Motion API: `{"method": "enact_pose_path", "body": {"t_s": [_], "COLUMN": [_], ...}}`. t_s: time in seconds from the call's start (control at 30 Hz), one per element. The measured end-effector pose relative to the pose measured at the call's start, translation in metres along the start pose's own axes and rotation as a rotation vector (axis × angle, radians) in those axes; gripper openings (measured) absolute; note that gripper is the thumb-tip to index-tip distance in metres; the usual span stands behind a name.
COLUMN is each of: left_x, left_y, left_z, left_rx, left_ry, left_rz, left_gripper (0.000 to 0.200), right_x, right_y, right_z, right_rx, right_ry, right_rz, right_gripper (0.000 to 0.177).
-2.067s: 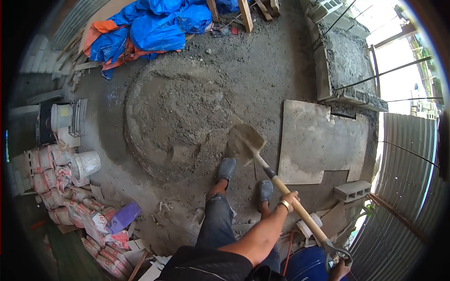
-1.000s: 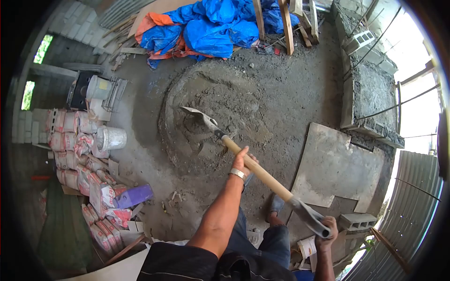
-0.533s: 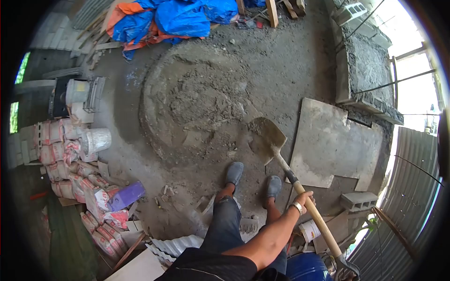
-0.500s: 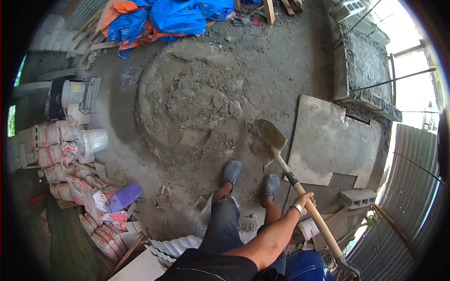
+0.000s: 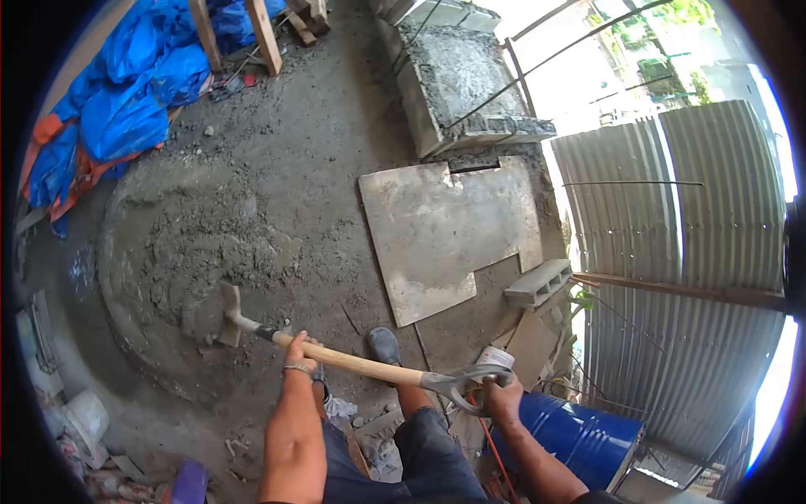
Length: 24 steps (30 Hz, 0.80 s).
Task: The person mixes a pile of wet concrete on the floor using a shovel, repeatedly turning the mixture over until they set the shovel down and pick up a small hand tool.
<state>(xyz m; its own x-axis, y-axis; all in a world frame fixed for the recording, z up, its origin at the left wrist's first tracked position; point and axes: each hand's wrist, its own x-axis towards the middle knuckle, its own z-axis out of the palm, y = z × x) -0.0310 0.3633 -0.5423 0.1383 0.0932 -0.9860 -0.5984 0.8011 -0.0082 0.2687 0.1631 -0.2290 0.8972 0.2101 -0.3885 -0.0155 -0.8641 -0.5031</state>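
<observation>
My left hand (image 5: 300,350) is wrapped round the wooden shaft of a shovel (image 5: 361,364), just behind the dark collar near the blade. The shovel's D-shaped grey handle is in my right hand (image 5: 502,396), at the other end. Its blade (image 5: 230,314) is turned on edge at the near side of a round bed of wet grey mortar (image 5: 201,244); how deep it sits in the mix cannot be seen. The shaft lies nearly level across the view, above my legs and shoes.
A flat board (image 5: 445,239) lies right of the mortar, with a hollow block (image 5: 538,283) beyond. Close by my right arm are a blue drum (image 5: 579,433) and a white bucket (image 5: 495,357). Blue tarps (image 5: 134,92) lie upper left; cement bags (image 5: 109,487) lower left.
The view has swung right. The shovel blade has moved left to the mortar's near edge, and the shaft has turned closer to level. My right hand now shows on the handle.
</observation>
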Motion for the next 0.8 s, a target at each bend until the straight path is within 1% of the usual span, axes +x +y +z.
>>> {"method": "enact_pose_path", "body": {"t_s": [0.03, 0.07, 0.1, 0.13, 0.17, 0.23, 0.27, 0.3, 0.33, 0.4, 0.43, 0.47, 0.5, 0.53, 0.57, 0.63, 0.67, 0.7, 0.77, 0.8], "left_x": [0.001, -0.009, -0.022, -0.033, -0.04, -0.053, -0.072, -0.093, -0.112, -0.136, -0.149, -0.158, -0.165, -0.171, -0.177, -0.194, -0.204, -0.214, -0.233, -0.239], "left_y": [0.015, 0.031, 0.046, 0.062, 0.082, 0.118, 0.132, 0.149, 0.16, 0.174, 0.176, 0.173, 0.163, 0.155, 0.146, 0.118, 0.101, 0.083, 0.047, 0.03], "left_z": [-0.009, -0.008, -0.007, -0.008, -0.017, -0.033, -0.031, -0.028, -0.025, -0.025, -0.019, -0.013, -0.006, 0.003, 0.015, 0.038, 0.05, 0.062, 0.082, 0.088], "left_rx": [-0.011, -0.061, -0.056, -0.053, -0.049, -0.008, -0.006, 0.041, 0.087, 0.084, 0.079, 0.085, 0.084, 0.016, -0.05, -0.067, -0.088, -0.106, -0.1, -0.093], "left_ry": [-0.017, 0.063, 0.096, 0.13, 0.124, 0.027, 0.026, 0.105, 0.186, 0.157, 0.128, 0.082, 0.08, 0.016, -0.05, -0.078, -0.09, -0.101, -0.155, -0.207], "left_rz": [0.044, 0.039, 0.083, 0.132, 0.141, 0.231, 0.243, 0.255, 0.266, 0.331, 0.376, 0.389, 0.392, 0.408, 0.425, 0.434, 0.428, 0.422, 0.413, 0.407], "left_gripper": [0.018, 0.018, 0.019, 0.021, 0.021, 0.023, 0.023, 0.024, 0.026, 0.027, 0.029, 0.032, 0.032, 0.032, 0.033, 0.034, 0.034, 0.035, 0.037, 0.035], "right_x": [0.0, -0.001, -0.008, -0.02, -0.031, -0.054, -0.06, -0.064, -0.071, -0.086, -0.083, -0.08, -0.075, -0.063, -0.054, -0.034, -0.023, -0.014, 0.001, 0.004], "right_y": [-0.003, -0.006, -0.025, -0.037, -0.048, -0.05, -0.056, -0.064, -0.075, -0.095, -0.097, -0.095, -0.092, -0.084, -0.081, -0.072, -0.064, -0.055, -0.038, -0.032], "right_z": [0.008, 0.016, 0.02, 0.025, 0.03, 0.033, 0.033, 0.033, 0.031, 0.028, 0.024, 0.016, 0.008, 0.002, -0.008, -0.034, -0.048, -0.063, -0.094, -0.107], "right_rx": [-0.016, 0.013, -0.022, -0.014, -0.001, -0.022, 0.078, 0.181, 0.194, 0.032, 0.042, 0.011, -0.023, -0.003, 0.003, -0.017, 0.015, 0.026, 0.109, 0.144], "right_ry": [-0.023, -0.039, -0.093, -0.084, -0.074, -0.138, -0.303, -0.468, -0.472, -0.524, -0.517, -0.495, -0.473, -0.467, -0.46, -0.445, -0.44, -0.422, -0.477, -0.411], "right_rz": [-0.036, -0.008, 0.054, -0.062, -0.18, -0.556, -0.735, -0.918, -0.925, -1.306, -1.314, -1.259, -1.206, -1.169, -1.182, -1.125, -1.133, -1.131, -0.988, -0.9], "right_gripper": [0.018, 0.018, 0.014, 0.014, 0.014, 0.013, 0.015, 0.019, 0.019, 0.024, 0.024, 0.026, 0.028, 0.027, 0.027, 0.025, 0.021, 0.021, 0.02, 0.016]}}
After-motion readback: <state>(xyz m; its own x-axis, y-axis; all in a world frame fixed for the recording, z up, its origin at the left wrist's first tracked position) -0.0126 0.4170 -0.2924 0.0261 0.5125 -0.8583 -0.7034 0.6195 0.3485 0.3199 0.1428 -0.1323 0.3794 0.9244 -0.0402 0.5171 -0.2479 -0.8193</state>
